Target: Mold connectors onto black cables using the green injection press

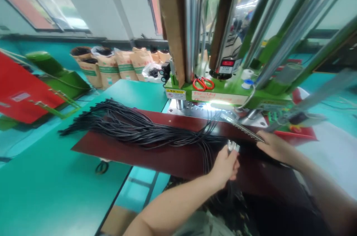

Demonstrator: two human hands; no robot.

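Observation:
My left hand [227,165] is closed around a small shiny metal piece [232,146] that pokes out above the thumb. What else lies inside the fist is hidden. My right hand [272,145], blurred, grips the near end of a long narrow metal bar [242,127] with a row of small marks along it. The bar's far end points toward the lit metal bed of a green press [217,94]. A thick bundle of black cables [134,128] lies across a dark red board [122,156], its right end close to my left hand. Several loose cables hang over the board's front edge.
Red-handled scissors [203,84] and a white spool [247,74] rest on the press ledge. Upright steel columns [190,24] rise behind. Left is a green table [69,191] with a black tape roll [102,167] at its edge. Several paper sacks [107,70] stand by the wall.

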